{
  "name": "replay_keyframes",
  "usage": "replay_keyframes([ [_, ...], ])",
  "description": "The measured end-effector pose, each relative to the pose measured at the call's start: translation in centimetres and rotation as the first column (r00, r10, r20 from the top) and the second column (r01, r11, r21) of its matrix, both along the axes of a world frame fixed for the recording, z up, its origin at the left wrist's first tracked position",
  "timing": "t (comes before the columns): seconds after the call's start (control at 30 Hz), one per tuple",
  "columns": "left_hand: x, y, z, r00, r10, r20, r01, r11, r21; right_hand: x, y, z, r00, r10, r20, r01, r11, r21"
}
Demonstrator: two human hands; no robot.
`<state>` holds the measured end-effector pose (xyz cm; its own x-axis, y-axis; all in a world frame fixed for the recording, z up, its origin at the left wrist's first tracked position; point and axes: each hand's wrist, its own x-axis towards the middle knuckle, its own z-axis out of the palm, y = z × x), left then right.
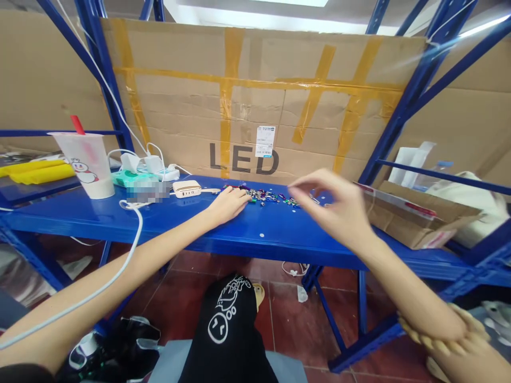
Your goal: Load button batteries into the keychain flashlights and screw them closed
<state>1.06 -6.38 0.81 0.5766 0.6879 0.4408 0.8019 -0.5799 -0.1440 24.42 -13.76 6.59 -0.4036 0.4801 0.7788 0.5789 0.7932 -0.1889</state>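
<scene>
My left hand (227, 206) lies palm down on the blue steel shelf (255, 234), its fingertips at the left end of a scattered heap of small shiny multicoloured metal parts (259, 196). Its curled fingers hide whether anything is in them. My right hand (331, 205) hangs above the shelf to the right of the heap, with its thumb and forefinger apart and nothing visible between them. A few tiny white bits (262, 234) lie on the shelf in front of the heap.
Left on the shelf stand a plastic cup with a red straw (85, 162), a cream multi-port charger (186, 189) and a white power strip (167, 173) with plugged-in adapters. An open cardboard box (415, 215) sits at the right end. Taped cardboard (255, 96) closes the back.
</scene>
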Motion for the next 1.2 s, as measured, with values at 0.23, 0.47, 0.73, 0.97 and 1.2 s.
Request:
replay_keyframes([
  [0.23,0.7,7.3,-1.7,0.994,-0.031,0.104,0.043,0.992,-0.121,-2.1,12.0,-4.6,0.893,-0.099,0.44,0.281,0.886,-0.37],
  [0.47,0.9,8.7,-3.0,0.945,-0.147,0.291,0.196,0.97,-0.147,-3.4,16.3,-6.4,0.911,0.01,0.412,0.16,0.913,-0.375],
  [0.73,1.5,9.9,-2.4,0.88,-0.161,0.447,0.262,0.949,-0.174,-2.7,18.9,-7.6,0.968,0.166,0.187,-0.039,0.838,-0.545],
  [0.97,1.3,9.1,-2.2,0.677,-0.118,0.726,0.323,0.934,-0.15,-2.4,17.2,-6.6,0.944,0.31,0.116,-0.217,0.844,-0.491],
  [1.2,1.9,8.2,-2.2,0.669,-0.148,0.728,0.385,0.907,-0.169,-3.0,16.3,-7.5,0.912,0.325,0.25,-0.172,0.857,-0.486],
])
